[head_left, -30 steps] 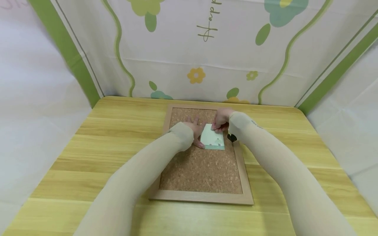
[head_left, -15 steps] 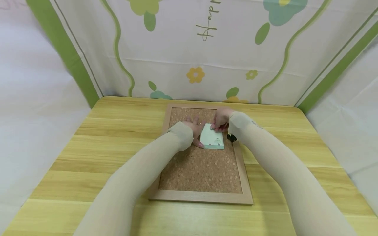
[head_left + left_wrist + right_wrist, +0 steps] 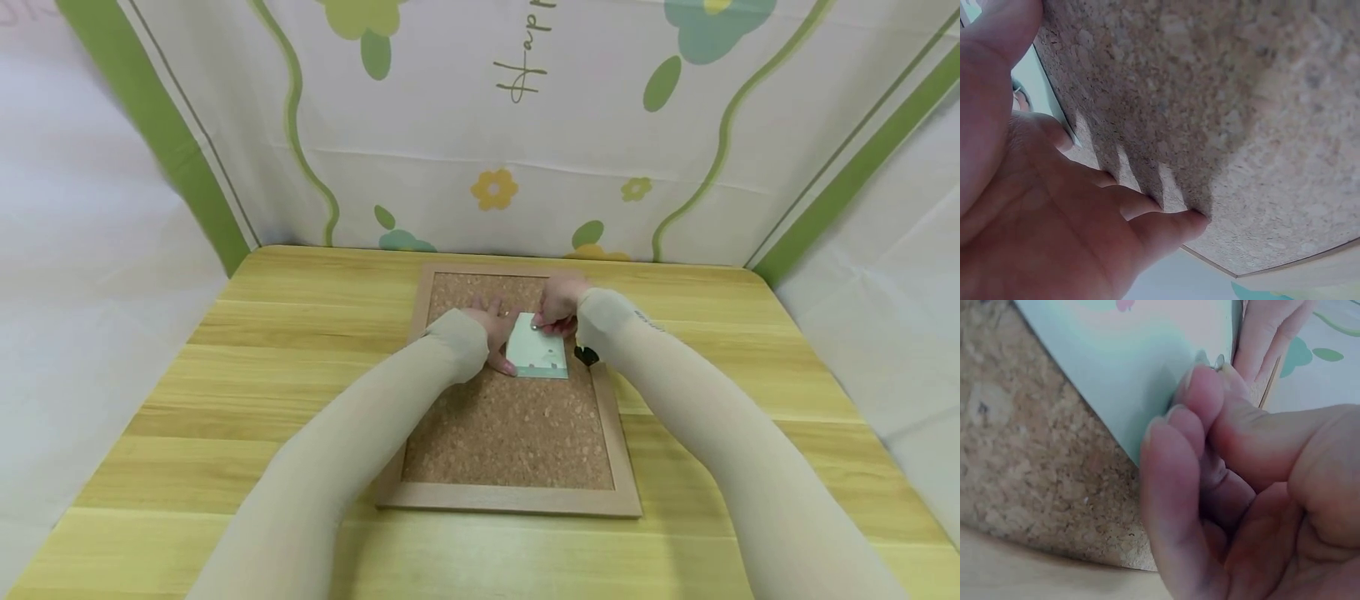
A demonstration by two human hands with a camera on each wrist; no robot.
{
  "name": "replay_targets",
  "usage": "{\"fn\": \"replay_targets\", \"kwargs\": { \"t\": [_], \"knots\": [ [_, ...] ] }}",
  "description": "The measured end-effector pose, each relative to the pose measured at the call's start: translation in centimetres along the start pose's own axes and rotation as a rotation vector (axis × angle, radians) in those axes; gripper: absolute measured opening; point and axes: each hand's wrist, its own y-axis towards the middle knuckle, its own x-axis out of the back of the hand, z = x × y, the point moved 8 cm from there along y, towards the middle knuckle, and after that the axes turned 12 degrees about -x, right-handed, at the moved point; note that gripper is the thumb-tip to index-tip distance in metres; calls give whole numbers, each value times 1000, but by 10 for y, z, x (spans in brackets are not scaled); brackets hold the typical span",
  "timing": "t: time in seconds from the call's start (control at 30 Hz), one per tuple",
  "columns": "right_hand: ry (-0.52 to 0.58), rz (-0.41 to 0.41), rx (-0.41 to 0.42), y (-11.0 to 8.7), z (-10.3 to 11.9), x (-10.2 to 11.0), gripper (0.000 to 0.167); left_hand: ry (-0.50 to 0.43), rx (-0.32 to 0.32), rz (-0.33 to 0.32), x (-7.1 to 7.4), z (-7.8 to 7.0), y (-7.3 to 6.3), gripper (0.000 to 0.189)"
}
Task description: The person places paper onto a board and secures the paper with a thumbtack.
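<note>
A pale card (image 3: 534, 354) with a green strip along its near edge lies on a framed corkboard (image 3: 517, 425). Spread flat, my left hand (image 3: 495, 333) rests at the card's left side, its thumb on the near left corner. The left wrist view has the fingers (image 3: 1169, 228) touching the cork. At the far part of the card, my right hand (image 3: 561, 302) pinches a small silver thumbtack (image 3: 1219, 362) between thumb and index finger, its other fingers curled. Whether the tack's point is in the card is hidden.
A small black object (image 3: 586, 356) lies by the board's right frame, under the right wrist. The board sits on a wooden table (image 3: 285, 358), with a flower-print cloth (image 3: 420, 183) standing behind.
The right fingertips have shifted slightly on the card, and the tack head shows more clearly beside them. My left hand stays in place; the head view has tilted a little.
</note>
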Motion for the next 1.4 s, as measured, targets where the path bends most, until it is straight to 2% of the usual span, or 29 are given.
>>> {"fn": "replay_targets", "kwargs": {
  "t": [0.2, 0.43, 0.77, 0.97, 1.13, 1.4],
  "knots": [
    [-15, -3, 7, 1, 1, -2, 26, -44, -5, -4, -2, 1, 0, 109],
    [-58, -19, -2, 8, 2, -1, 29, -37, -8, 19, -4, 3, 2, 109],
    [-58, -29, -11, 11, 3, -1, 22, -27, 13, 15, -3, 3, 3, 110],
    [-66, -45, -14, 4, 4, 0, 28, -16, 6, 23, -3, 1, 2, 109],
    [-6, -36, -30, -2, 3, 1, 26, -15, 3, 25, -2, 1, 5, 110],
    [-8, -24, -46, -3, 4, 1, 25, -7, 5, 29, -2, 2, 6, 111]
  ]
}}
